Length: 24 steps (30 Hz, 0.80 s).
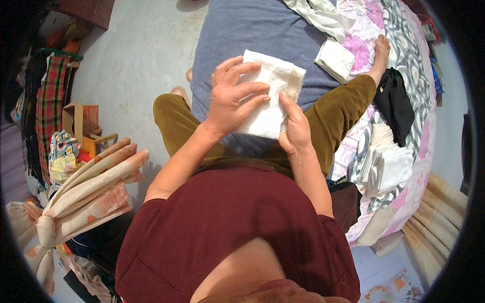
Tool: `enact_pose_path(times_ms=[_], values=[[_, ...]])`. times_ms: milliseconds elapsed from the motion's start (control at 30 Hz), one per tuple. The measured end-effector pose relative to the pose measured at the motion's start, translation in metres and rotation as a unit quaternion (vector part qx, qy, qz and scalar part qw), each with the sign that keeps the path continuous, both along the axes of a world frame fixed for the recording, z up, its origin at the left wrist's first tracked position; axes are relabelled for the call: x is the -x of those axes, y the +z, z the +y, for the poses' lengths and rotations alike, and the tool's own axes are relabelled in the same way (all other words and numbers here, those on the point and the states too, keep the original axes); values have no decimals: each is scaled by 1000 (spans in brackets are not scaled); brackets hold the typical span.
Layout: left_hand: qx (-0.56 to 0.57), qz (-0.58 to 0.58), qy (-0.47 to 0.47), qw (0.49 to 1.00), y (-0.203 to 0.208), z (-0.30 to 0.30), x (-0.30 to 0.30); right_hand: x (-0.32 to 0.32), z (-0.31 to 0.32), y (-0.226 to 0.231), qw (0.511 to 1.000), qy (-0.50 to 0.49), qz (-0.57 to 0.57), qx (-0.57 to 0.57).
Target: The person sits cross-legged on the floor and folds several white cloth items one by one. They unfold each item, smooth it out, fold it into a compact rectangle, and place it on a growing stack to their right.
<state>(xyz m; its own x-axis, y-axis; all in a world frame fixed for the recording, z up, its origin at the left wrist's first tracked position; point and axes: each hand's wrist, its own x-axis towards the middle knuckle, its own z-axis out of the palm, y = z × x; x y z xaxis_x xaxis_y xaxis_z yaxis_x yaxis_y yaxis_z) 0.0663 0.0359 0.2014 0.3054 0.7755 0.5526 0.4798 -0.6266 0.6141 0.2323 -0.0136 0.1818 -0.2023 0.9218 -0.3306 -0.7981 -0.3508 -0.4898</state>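
A folded white cloth (261,117) is between my hands, above my lap and the blue-grey cover in front of me. Its right edge looks frayed and a little yellowish. My left hand (233,93) lies over the left side of the cloth, back of the hand up and fingers spread across it. At the right edge my right hand (295,123) grips the cloth, thumb on top and the other fingers mostly hidden underneath.
Another folded white cloth (335,60) and a loose white cloth (323,17) lie ahead to the right. On the patterned bedding sit a black garment (394,103) and a stack of white cloths (389,169). A knotted curtain (91,192) hangs at left.
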Motion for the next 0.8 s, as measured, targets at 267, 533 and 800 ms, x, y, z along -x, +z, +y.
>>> enact_pose_path(times_ms=[267,533,800], values=[[-17,-46,113,992,-18,18,-2,-1,-1,2,999,-40,-6,16],[177,-138,111,968,-66,24,26,-68,56,-63,971,-221,-81,29],[300,-117,40,946,-90,16,13,-193,155,-120,902,-428,57,14]])
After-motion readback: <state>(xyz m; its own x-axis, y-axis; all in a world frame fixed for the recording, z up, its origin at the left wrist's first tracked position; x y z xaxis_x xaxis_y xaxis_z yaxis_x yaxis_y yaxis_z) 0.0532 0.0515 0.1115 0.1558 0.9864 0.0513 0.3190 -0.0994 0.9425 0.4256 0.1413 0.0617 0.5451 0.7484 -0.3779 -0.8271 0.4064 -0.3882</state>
